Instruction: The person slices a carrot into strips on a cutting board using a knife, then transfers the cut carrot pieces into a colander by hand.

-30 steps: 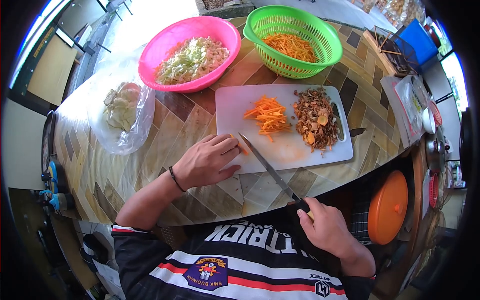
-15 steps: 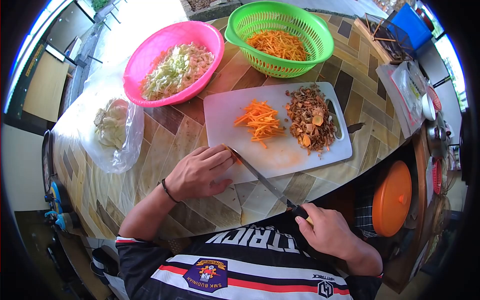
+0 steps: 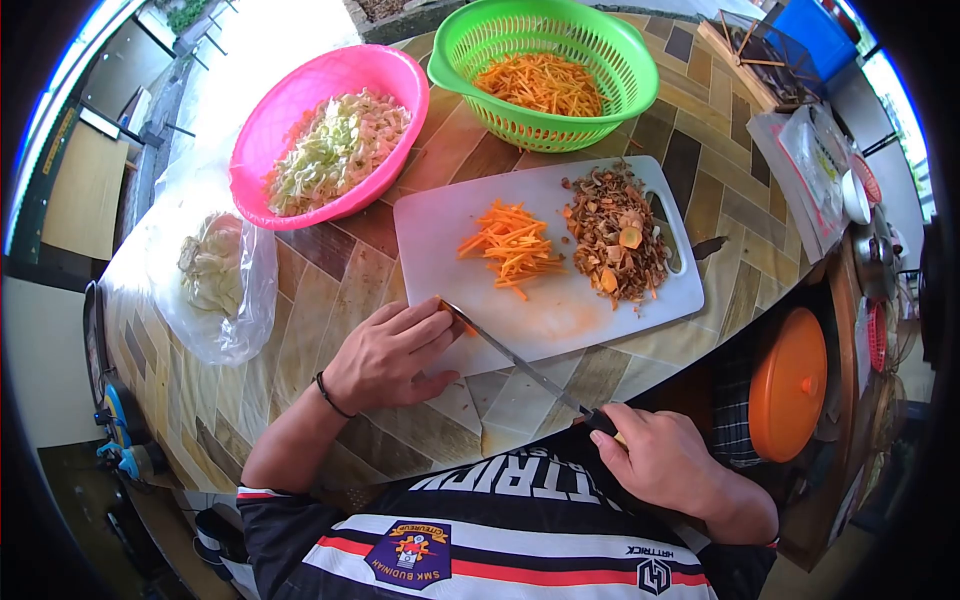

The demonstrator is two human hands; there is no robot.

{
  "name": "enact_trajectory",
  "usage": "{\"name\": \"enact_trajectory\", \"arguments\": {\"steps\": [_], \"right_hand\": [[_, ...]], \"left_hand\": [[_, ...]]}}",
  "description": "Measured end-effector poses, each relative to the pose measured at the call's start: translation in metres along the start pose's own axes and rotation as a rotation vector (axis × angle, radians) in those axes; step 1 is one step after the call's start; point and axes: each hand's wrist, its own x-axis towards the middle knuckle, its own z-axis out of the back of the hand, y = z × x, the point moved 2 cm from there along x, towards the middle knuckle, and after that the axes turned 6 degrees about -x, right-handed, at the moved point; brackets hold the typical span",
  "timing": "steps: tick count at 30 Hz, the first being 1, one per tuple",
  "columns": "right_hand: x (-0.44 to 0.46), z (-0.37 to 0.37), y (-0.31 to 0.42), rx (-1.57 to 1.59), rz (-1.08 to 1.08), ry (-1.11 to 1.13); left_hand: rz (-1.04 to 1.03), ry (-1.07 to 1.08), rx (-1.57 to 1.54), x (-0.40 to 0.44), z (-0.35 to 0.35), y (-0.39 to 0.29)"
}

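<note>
My left hand (image 3: pixel 395 352) is closed over a small piece of carrot (image 3: pixel 445 305) at the left front corner of the white cutting board (image 3: pixel 425 235); the fingers hide most of the carrot. In my right hand (image 3: pixel 655 455) is the dark handle of a kitchen knife (image 3: pixel 530 372). Its blade slants up and left, with the tip end against the carrot beside my left fingertips. A pile of carrot strips (image 3: pixel 510 245) lies mid-board. To its right is a heap of brown peelings and scraps (image 3: pixel 618 240) with a few carrot slices on it.
Behind the board stand a pink basin (image 3: pixel 245 170) of shredded cabbage and a green colander (image 3: pixel 640 85) of carrot strips. A clear plastic bag (image 3: pixel 245 325) holding pale cabbage lies at left. Below the table's right edge is an orange lid (image 3: pixel 785 390).
The whole view has shifted slightly, so the board and bowls sit a little further left. My hands, the knife and the carrot keep nearly the same positions relative to each other.
</note>
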Motion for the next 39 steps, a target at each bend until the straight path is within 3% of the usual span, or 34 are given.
{"name": "enact_trajectory", "arguments": {"steps": [9,39], "right_hand": [[0.001,-0.003,0.002,-0.165,0.027,-0.039],[0.006,0.002,-0.006,-0.173,0.118,-0.033]], "left_hand": [[0.010,0.002,0.026,0.000,0.001,-0.002],[0.097,0.099,0.039,0.009,0.003,-0.015]]}}
